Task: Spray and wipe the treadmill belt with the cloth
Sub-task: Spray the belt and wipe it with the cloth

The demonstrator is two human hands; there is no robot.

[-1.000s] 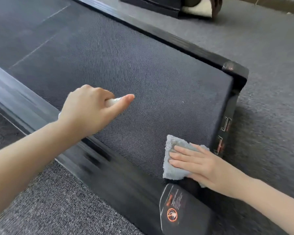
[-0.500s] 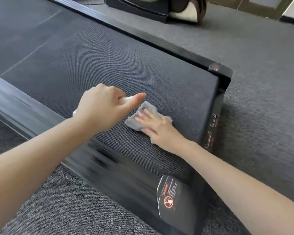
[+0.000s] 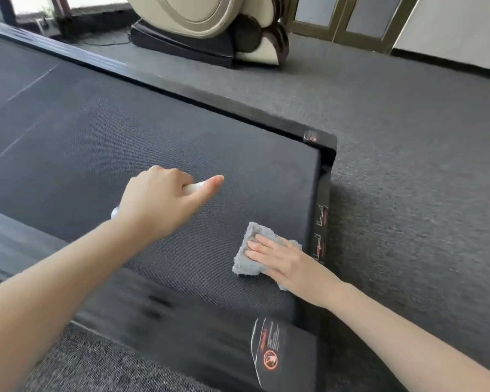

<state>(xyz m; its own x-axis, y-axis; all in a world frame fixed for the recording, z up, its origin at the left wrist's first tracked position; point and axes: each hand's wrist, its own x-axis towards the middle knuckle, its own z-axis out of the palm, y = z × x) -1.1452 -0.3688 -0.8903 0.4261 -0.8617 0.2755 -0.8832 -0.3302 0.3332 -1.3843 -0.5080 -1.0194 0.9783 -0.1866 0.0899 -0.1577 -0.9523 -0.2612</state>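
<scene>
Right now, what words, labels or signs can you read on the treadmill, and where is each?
Near corner sticker: orange prohibition circle, text too blurred to read.
Rear end cap labels: orange marks, unreadable.
Far corner sticker: too small to read.
No words are legible.

A cream and dark brown massage chair (image 3: 210, 21) stood on the grey carpet (image 3: 408, 137) at the far side of the room, a thin black cable (image 3: 102, 43) lying to its left, with brown-framed glass doors (image 3: 362, 15) and a white wall (image 3: 458, 29) behind.
</scene>
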